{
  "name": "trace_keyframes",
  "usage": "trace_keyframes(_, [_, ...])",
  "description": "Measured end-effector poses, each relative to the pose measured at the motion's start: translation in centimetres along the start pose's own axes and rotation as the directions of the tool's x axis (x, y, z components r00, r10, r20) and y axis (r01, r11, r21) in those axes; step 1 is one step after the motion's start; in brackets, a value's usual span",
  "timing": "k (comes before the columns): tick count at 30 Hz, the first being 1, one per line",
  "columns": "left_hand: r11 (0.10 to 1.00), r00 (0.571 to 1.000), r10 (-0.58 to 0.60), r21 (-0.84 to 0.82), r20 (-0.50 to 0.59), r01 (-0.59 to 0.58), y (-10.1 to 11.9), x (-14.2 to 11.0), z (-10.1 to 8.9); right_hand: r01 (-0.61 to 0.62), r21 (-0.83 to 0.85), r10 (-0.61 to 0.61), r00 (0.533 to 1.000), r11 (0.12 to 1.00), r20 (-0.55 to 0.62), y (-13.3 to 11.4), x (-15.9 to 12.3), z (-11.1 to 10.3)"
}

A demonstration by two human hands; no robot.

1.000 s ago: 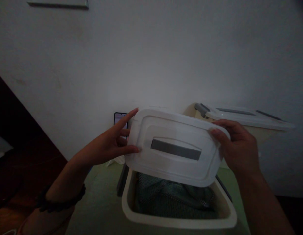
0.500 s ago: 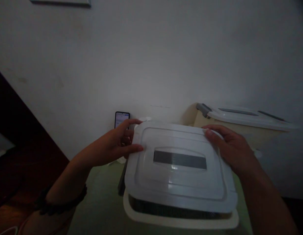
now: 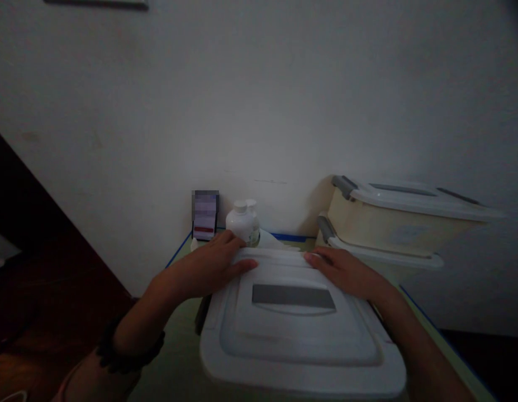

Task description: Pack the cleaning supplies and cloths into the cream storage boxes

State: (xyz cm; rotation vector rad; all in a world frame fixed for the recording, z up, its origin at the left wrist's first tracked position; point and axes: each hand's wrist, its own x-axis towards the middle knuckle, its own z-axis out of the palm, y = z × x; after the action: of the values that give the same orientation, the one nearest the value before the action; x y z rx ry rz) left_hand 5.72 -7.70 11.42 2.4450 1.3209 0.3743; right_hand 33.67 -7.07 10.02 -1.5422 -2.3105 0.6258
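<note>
A white plastic lid (image 3: 300, 335) with a grey handle strip (image 3: 293, 296) lies flat on top of a storage box in front of me. My left hand (image 3: 212, 265) rests palm down on the lid's far left corner, fingers stretched out. On the far right edge of the lid lies my right hand (image 3: 346, 273), also flat with fingers extended. The box below is almost fully hidden by the lid.
Two cream boxes with white lids and grey latches (image 3: 393, 220) are stacked at the right against the wall. A white bottle (image 3: 242, 222) and a propped phone (image 3: 205, 215) stand behind the lid. The green table (image 3: 175, 340) has a blue edge. Dark wood lies at left.
The lid was held tilted above the open box with cloth inside; it has come down and now sits flat on the box. Both hands went from gripping its ends to lying flat on top.
</note>
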Motion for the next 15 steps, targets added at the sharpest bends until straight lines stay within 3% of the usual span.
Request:
trace_keyframes(5, [0.998, 1.000, 0.001, -0.062, -0.003, -0.001, 0.9, 1.0, 1.8, -0.010, -0.004, 0.010, 0.998, 1.000, -0.060, -0.4, 0.3, 0.7])
trace_keyframes(15, [0.994, 0.996, -0.093, -0.048, 0.009, 0.093, 0.5, 1.5, 1.6, -0.009, 0.001, 0.009, 0.998, 1.000, -0.065, -0.2, 0.6, 0.6])
